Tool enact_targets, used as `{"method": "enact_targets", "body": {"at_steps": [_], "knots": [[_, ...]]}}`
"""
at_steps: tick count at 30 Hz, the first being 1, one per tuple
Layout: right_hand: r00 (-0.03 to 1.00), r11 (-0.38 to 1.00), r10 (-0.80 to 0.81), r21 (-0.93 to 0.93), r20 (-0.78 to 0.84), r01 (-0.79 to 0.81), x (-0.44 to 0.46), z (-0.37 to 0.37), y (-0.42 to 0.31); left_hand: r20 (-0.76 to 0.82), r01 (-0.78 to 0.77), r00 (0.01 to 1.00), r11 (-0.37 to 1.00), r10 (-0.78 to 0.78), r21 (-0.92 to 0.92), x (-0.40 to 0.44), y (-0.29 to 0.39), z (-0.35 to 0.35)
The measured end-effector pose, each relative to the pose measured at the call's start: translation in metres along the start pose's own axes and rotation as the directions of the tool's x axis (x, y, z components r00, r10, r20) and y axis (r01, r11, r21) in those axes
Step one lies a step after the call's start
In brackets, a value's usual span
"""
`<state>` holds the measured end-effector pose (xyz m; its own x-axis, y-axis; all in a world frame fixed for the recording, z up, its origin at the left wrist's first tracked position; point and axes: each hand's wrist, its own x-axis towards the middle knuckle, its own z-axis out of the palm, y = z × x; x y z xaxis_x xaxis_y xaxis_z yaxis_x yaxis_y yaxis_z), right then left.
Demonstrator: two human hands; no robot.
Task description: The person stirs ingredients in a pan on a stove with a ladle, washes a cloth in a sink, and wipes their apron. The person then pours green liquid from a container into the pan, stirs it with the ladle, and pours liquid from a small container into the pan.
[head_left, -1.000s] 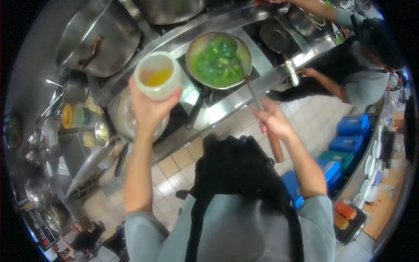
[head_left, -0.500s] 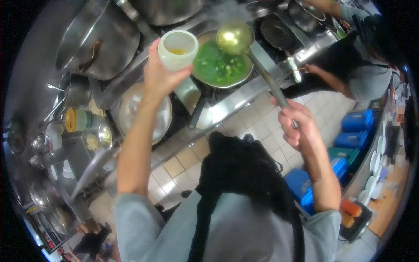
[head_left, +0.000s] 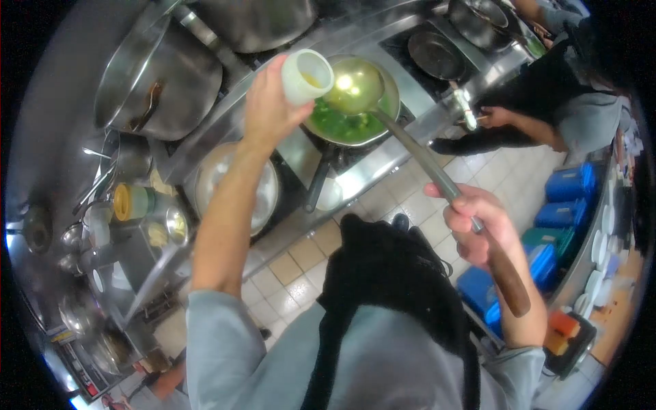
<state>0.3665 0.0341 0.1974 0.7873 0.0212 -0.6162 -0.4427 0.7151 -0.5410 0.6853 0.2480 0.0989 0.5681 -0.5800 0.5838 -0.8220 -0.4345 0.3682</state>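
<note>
My left hand (head_left: pixel 272 109) is wrapped round a small whitish cup (head_left: pixel 295 78) with a little yellow liquid inside. It tips to the right, its mouth beside the bowl of a long metal ladle (head_left: pixel 420 154). Closed on the ladle's handle is my right hand (head_left: pixel 482 222); the wooden end sticks out below my fist. The ladle's bowl hangs above a frying pan (head_left: pixel 395 102) on the stove, hiding part of it. Green liquid with pale and green pieces fills the pan, whose dark handle (head_left: pixel 319 181) points toward me.
Large pots (head_left: pixel 164 75) stand at the back left. A wide round pan (head_left: pixel 268 198) sits left of the frying pan, a dark skillet (head_left: pixel 437 55) to its right. A co-worker's arm (head_left: pixel 523 126) reaches in at the right. Blue bins (head_left: pixel 560 212) line the floor behind.
My left hand has moved right and tilted the cup further toward the ladle. The ladle's bowl has come lower and nearer the cup, and more of its handle shows behind my right hand.
</note>
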Motion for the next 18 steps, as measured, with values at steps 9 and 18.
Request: {"method": "enact_targets", "body": {"at_steps": [9,18], "knots": [[0.999,0.999,0.047,-0.025,0.018,-0.047,-0.004,0.011,-0.004,0.059,-0.064,0.997,0.972,0.052,0.228,0.01,-0.002,0.006],[0.999,0.998,0.036,-0.046,0.024,-0.035,-0.002,0.011,-0.005,0.109,-0.058,0.994,0.949,0.025,0.311,0.015,0.002,0.005]]}}
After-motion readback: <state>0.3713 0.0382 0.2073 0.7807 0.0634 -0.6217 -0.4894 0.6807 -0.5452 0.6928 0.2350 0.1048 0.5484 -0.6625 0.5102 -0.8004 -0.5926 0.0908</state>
